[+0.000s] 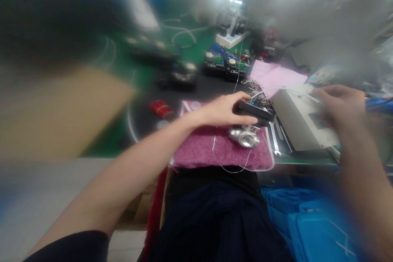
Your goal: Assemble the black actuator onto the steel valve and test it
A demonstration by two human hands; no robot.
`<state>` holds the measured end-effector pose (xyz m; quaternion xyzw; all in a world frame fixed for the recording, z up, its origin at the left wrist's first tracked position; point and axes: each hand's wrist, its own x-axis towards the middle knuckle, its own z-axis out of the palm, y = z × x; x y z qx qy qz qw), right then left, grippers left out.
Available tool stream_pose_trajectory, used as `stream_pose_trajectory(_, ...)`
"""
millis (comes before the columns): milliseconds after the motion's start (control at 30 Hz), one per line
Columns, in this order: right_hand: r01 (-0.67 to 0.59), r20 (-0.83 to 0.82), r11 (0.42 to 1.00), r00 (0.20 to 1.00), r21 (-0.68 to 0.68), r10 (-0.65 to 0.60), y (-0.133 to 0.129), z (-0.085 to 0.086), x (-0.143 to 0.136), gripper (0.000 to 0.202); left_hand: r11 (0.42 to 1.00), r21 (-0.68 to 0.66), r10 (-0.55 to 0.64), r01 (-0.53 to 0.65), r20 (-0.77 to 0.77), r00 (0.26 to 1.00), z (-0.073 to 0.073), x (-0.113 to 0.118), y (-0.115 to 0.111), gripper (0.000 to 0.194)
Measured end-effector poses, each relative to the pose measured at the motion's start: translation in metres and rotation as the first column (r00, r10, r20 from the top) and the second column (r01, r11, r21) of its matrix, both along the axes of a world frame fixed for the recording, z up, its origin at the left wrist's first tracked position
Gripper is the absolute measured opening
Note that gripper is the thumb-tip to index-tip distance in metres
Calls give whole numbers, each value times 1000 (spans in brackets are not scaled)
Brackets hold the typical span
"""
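Note:
My left hand (231,110) is closed around the left end of a black rectangular housing (256,112), thumb along the near side and fingers over the far side. Just below the housing, a shiny metal valve body (245,137) with a round opening rests on a purple towel (196,147). A white cable (284,88) arches from near the housing toward my right hand (344,100). That hand is bent over the right side of a pale grey box (297,118) with a dark panel. Its fingers are blurred, so their grip on the cable or box is unclear.
Wrenches (274,139) lie between towel and box. Behind are scattered small metal pins (253,88), pink paper (276,75), circuit boards (225,63) and a white power strip (229,40). A red bundle (161,109) sits left; blue bins (307,225) stand below the table edge.

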<state>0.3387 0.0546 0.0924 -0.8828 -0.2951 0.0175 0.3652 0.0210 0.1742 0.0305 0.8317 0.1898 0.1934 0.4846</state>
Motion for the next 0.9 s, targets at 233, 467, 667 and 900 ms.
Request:
stream_pose_trajectory(233, -67, 14, 998, 998, 14, 67, -3, -5, 11, 35, 1000, 3, 5, -5, 1, 1000, -1, 1, 0, 80)
stream_pose_trajectory(467, -64, 16, 998, 998, 6, 64, -2, -4, 9, 35, 1000, -10, -4, 4, 5, 1000, 0, 1, -1, 77)
stream_pose_trajectory(667, -79, 7, 997, 997, 16, 79, -4, -2, 7, 31, 1000, -16, 2, -1, 4, 1000, 2, 0, -2, 77)
stream_pose_trajectory(900, -44, -2, 999, 999, 17, 44, -3, 0, -1, 34, 1000, -17, 7, -7, 27, 1000, -4, 3, 4, 70)
